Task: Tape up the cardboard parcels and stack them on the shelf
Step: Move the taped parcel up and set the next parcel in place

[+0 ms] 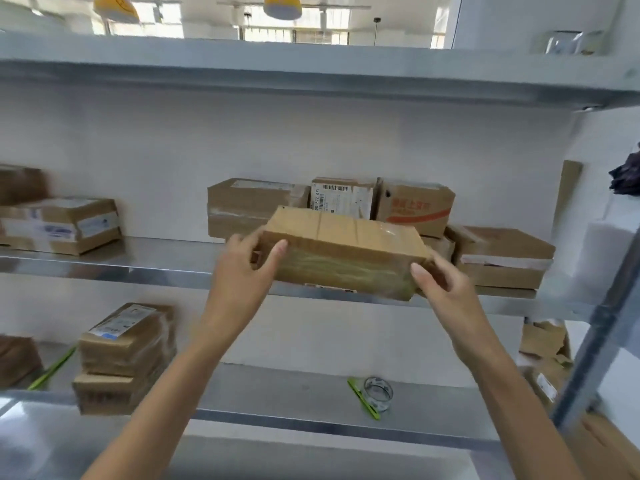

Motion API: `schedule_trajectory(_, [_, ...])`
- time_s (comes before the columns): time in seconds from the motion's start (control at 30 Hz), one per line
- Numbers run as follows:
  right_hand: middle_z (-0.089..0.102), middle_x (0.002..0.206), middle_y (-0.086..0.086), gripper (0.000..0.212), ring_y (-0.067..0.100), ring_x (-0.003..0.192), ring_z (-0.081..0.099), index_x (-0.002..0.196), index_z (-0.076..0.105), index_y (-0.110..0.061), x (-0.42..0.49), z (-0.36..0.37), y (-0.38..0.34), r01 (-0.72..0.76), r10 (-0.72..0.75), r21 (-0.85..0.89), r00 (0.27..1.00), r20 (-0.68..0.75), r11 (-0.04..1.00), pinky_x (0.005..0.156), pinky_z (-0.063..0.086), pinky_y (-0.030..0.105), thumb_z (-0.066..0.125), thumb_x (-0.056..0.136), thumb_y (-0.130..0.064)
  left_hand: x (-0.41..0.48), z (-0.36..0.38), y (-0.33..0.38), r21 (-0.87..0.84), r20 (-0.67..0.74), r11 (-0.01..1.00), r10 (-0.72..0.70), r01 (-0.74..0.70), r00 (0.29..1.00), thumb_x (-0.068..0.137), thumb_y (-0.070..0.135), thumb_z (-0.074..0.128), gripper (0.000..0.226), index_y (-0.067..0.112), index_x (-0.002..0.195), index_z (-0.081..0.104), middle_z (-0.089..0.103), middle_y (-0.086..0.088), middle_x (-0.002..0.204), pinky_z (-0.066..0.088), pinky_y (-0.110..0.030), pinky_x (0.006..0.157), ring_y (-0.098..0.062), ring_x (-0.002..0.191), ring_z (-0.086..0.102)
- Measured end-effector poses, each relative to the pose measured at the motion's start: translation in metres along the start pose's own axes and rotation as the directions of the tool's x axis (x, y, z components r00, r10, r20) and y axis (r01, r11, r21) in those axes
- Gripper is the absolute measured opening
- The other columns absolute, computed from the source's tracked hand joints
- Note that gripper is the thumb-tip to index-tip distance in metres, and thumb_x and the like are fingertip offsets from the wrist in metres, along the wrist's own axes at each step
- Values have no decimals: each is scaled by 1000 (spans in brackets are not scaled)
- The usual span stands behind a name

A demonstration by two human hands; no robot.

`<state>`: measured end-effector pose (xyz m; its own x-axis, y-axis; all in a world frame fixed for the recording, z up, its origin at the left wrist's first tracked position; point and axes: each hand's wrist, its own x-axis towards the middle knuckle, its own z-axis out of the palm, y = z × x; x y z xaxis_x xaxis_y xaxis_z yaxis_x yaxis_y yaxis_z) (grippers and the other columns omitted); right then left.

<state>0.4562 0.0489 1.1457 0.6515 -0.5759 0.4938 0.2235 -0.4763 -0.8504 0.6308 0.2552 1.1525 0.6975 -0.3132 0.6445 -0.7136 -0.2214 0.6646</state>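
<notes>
Your left hand (247, 263) and right hand (441, 284) each clamp an end of the taped cardboard parcel (343, 251) between them, at the shelf (138, 271) edge; a tape roll (378, 393) lies below your right hand.

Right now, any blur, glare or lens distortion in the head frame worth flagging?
Head view: the upper shelf edge bows from the wide-angle lens, and the windows behind it are blown out. Head view: the parcel, gripped by the left hand and right hand, is fairly sharp, with one glare patch on its tape. Head view: the boxes at far left are smeared.
</notes>
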Motion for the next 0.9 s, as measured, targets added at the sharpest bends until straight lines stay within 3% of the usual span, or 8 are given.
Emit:
schedule_trajectory(0.1, [58,116,-16,42,-8,105,54,134,46,-28,32,18,-24,73,-73,-16,995,-62,997,89,45,16,56,94,-20,39,-17,10,12,-94,997,71,-70,993,96,38,53,39,21,131,51,59,2,107,47,-27,81,-13,97,56])
schedule_trajectory(0.23, [55,111,-16,41,-9,98,53,133,45,-24,86,57,-48,145,-149,-54,986,-77,988,79,45,7,55,94,-19,101,-44,5,23,-134,999,26,-23,991,99,34,49,36,15,129,42,56,0,104,45,-29,76,-18,94,56])
schedule_trajectory(0.3, [56,113,-15,40,-3,100,55,135,46,-22,115,81,-55,156,-160,-72,986,-50,985,83,48,14,54,95,-22,134,-56,-9,54,-119,998,15,-9,993,99,35,48,36,13,128,42,56,-2,104,48,-36,80,-22,95,57])
schedule_trajectory(0.4, [62,119,-5,42,11,108,59,133,51,-18,161,113,-60,127,-130,-120,991,-18,985,96,50,36,53,93,-30,179,-66,-35,52,-86,999,-11,15,996,99,33,49,35,14,127,45,57,-5,107,51,-41,89,-25,100,58])
schedule_trajectory(0.47, [67,109,-1,35,17,101,63,124,57,-16,188,131,-61,106,-105,-160,994,14,981,94,51,42,52,92,-28,203,-68,-51,50,-75,998,-27,30,997,99,31,49,32,15,127,48,59,-7,108,51,-41,90,-25,100,59])
schedule_trajectory(0.6, [62,91,-2,36,20,94,61,130,48,-20,219,157,-58,42,-34,-129,997,62,991,90,49,40,53,94,-23,236,-61,-79,43,-40,996,-71,73,997,98,21,47,32,17,129,50,60,-9,103,48,-34,84,-26,95,58])
schedule_trajectory(0.73, [62,104,6,47,27,105,60,138,38,-20,238,174,-47,-24,34,-136,997,72,990,96,49,46,53,93,-20,254,-51,-101,65,-55,995,-73,76,996,93,11,43,40,20,130,54,62,-9,94,49,-38,82,-26,85,55])
schedule_trajectory(0.9, [62,108,6,46,24,97,60,140,35,-19,247,183,-35,15,11,-255,995,101,967,91,50,44,48,96,-21,260,-37,-135,44,-75,995,-90,94,993,93,18,43,39,26,129,54,64,-7,110,47,-31,79,-23,91,58])
